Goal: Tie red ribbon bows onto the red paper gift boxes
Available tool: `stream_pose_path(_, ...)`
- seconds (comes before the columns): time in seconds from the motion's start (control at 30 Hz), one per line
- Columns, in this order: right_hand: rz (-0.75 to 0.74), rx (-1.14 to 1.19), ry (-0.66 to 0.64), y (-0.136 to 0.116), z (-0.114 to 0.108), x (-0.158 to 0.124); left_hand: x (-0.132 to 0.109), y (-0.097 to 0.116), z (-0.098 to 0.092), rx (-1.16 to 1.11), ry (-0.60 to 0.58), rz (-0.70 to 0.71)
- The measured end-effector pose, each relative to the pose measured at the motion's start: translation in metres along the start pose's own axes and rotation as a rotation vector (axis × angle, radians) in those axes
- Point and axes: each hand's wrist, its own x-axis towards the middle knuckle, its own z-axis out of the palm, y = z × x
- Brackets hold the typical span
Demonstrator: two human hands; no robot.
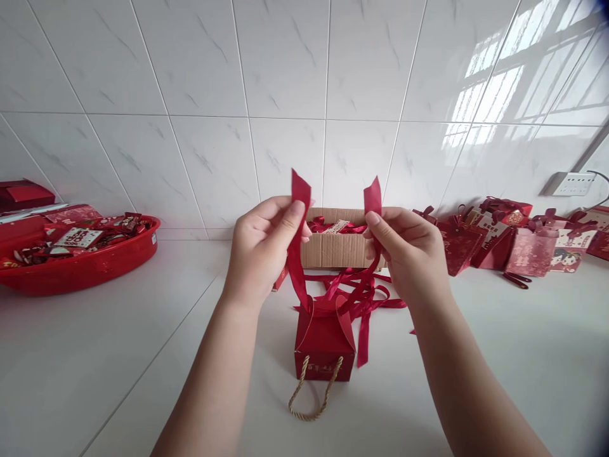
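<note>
A small red gift box [326, 339] with a folded top stands on the white counter, its gold rope handle [308, 417] drooping at the front. A red ribbon [295, 270] runs through the top of the box, with both ends raised. My left hand [266, 244] pinches one end between thumb and fingers. In my right hand [406, 251] the other end is pinched the same way, level with the left. Loose red ribbons [364, 339] lie on the counter behind and beside the box.
Behind stands a cardboard box [340, 252] with red items inside. On the left is a red basin [95, 271] of small packets. Several finished-looking red gift boxes [530, 251] stand at right, below a wall socket [571, 184]. White tiles [285, 76] line the wall.
</note>
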Motion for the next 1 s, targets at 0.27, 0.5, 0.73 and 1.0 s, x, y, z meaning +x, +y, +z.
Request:
stream_pose_path(0.27,0.069,-0.022,-0.174,-0.003,0.005,-0.005,-0.008,0.006,0.007,0.076,-0.147,-0.077)
stream_pose_path(0.5,0.0,-0.033,-0.394,-0.004,0.006,-0.007,-0.008,0.007,0.006,0.141,-0.283,-0.177)
stream_pose_path(0.73,-0.011,-0.083,-0.397,-0.007,0.007,-0.009,-0.005,0.0,0.006,0.222,-0.299,-0.077)
stream_pose_path(1.0,0.032,-0.128,-0.362,-0.007,0.011,-0.009,-0.002,-0.002,0.005,0.285,-0.219,0.001)
